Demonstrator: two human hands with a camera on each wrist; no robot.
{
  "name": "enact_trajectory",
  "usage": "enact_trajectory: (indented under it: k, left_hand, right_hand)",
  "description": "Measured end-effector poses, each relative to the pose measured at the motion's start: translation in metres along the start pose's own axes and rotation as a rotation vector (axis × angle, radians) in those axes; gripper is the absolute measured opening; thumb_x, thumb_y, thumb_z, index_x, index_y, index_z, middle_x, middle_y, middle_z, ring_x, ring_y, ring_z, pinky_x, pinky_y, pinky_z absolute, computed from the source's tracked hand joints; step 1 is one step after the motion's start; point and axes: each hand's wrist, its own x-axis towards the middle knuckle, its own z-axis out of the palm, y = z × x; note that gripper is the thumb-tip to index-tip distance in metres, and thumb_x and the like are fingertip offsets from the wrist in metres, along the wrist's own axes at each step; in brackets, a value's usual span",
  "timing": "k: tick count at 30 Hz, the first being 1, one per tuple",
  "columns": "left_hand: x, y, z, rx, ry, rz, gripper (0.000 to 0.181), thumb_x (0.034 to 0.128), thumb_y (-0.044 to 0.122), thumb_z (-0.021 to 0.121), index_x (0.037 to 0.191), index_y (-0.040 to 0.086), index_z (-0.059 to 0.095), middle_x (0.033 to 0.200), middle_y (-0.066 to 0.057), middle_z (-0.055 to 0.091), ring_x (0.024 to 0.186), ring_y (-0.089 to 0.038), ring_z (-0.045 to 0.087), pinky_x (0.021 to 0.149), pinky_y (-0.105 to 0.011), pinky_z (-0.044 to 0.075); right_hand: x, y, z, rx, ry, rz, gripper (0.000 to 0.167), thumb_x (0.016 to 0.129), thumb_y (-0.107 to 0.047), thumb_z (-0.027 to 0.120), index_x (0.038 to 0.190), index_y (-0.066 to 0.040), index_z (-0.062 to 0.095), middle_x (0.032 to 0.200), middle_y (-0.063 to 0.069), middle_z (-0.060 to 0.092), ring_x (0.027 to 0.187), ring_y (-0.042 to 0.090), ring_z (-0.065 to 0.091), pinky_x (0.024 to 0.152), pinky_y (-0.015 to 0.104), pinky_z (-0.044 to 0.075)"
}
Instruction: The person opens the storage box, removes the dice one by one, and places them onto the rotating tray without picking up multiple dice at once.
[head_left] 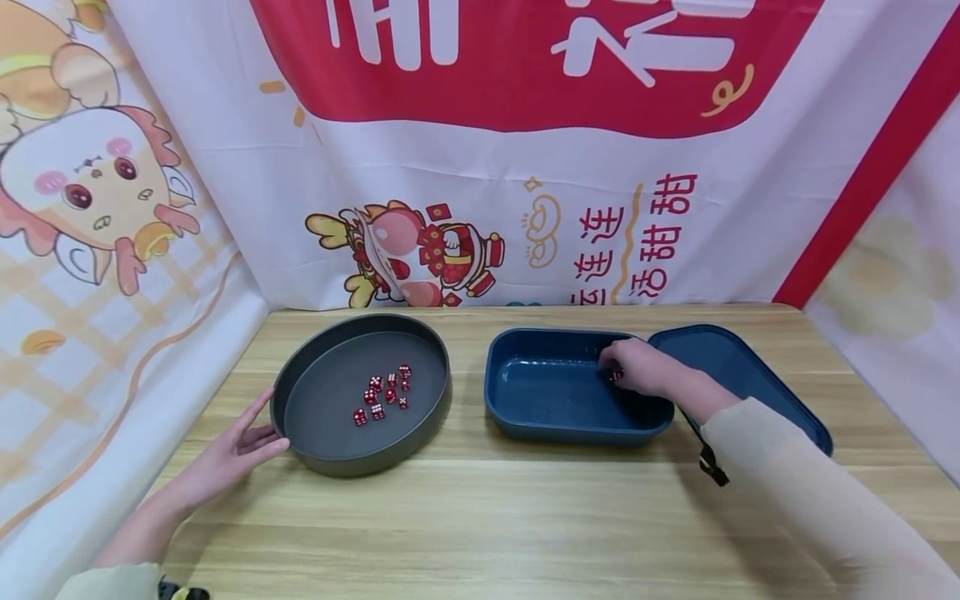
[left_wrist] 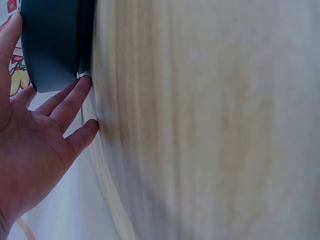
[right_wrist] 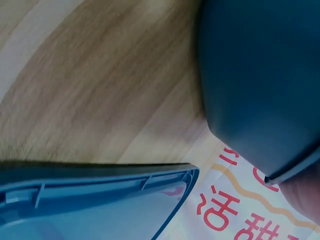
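Note:
A round dark grey pan (head_left: 352,442) stands on the left of the table, with several red dice (head_left: 377,383) with white pips grouped on its floor. My left hand (head_left: 228,458) touches the pan's left side, thumb and fingers spread; in the left wrist view its fingers (left_wrist: 75,102) lie against the dark wall. Inside the right end of a blue rectangular box (head_left: 540,392), my right hand (head_left: 641,367) has its fingers curled down around a red die (head_left: 615,374), partly hidden by them. The right wrist view shows mostly the box's outer wall (right_wrist: 260,75).
A blue lid (head_left: 738,375) lies right of the box, under the right forearm, with a black strap (head_left: 712,467) by the wrist. The wooden table (head_left: 450,525) meets a printed cloth backdrop (head_left: 525,167) at the back and cloth at both sides.

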Motion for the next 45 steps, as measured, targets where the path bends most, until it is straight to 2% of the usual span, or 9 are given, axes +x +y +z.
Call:
enact_trajectory:
  k: [5,13,23,29,35,45]
  left_hand:
    - [-0.001,0.0,0.0,0.003,0.004,-0.003,0.087,0.0982,0.025,0.061,0.157,0.014,-0.002,0.133,-0.043,0.041,0.123,-0.05,0.046,0.096,-0.057,0.038]
    - [0.0,0.0,0.001,-0.001,0.012,0.007,0.087,0.0976,0.023,0.062,0.157,0.013,-0.001,0.131,-0.045,0.042,0.12,-0.051,0.048,0.097,-0.059,0.036]
    - [0.0,-0.001,0.001,-0.004,0.01,0.007,0.087,0.0977,0.023,0.062,0.157,0.014,-0.002,0.132,-0.044,0.041,0.121,-0.051,0.047,0.097,-0.058,0.037]
    - [0.001,-0.002,0.0,-0.006,0.008,0.014,0.087,0.0977,0.023,0.062,0.157,0.012,-0.001,0.132,-0.044,0.041,0.122,-0.051,0.046,0.097,-0.057,0.038]
    - [0.002,-0.003,-0.001,0.001,0.008,0.015,0.087,0.0976,0.023,0.062,0.157,0.011,-0.001,0.132,-0.044,0.041,0.122,-0.051,0.047,0.097,-0.057,0.037]
    - [0.002,-0.004,0.0,0.002,0.011,0.0,0.087,0.0974,0.024,0.062,0.157,0.013,-0.001,0.132,-0.043,0.042,0.121,-0.05,0.048,0.097,-0.058,0.036]
  right_hand:
    - [-0.001,-0.001,-0.003,0.012,-0.02,0.025,0.018,0.086,0.002,0.071,0.104,0.001,0.07,0.092,0.007,0.068,0.08,0.017,0.06,0.075,0.039,0.053]
    - [-0.001,-0.001,-0.001,0.013,-0.026,0.021,0.01,0.085,0.002,0.071,0.093,-0.004,0.072,0.086,0.003,0.067,0.076,0.015,0.059,0.071,0.037,0.053]
    - [-0.002,-0.007,-0.007,0.076,0.008,-0.014,0.009,0.088,-0.005,0.071,0.097,-0.006,0.072,0.084,0.0,0.065,0.073,0.014,0.057,0.07,0.035,0.052]
    - [-0.001,-0.02,-0.018,0.136,0.094,-0.065,0.016,0.087,-0.004,0.072,0.103,-0.003,0.073,0.091,0.002,0.068,0.075,0.013,0.06,0.072,0.033,0.054]
    - [0.004,-0.038,-0.028,0.179,0.161,-0.092,0.02,0.087,-0.006,0.073,0.107,-0.006,0.073,0.093,0.002,0.069,0.077,0.015,0.059,0.073,0.033,0.054]
    - [0.026,-0.076,-0.031,0.222,0.2,-0.134,0.021,0.09,-0.013,0.072,0.11,-0.008,0.073,0.095,0.0,0.068,0.078,0.015,0.059,0.072,0.03,0.053]
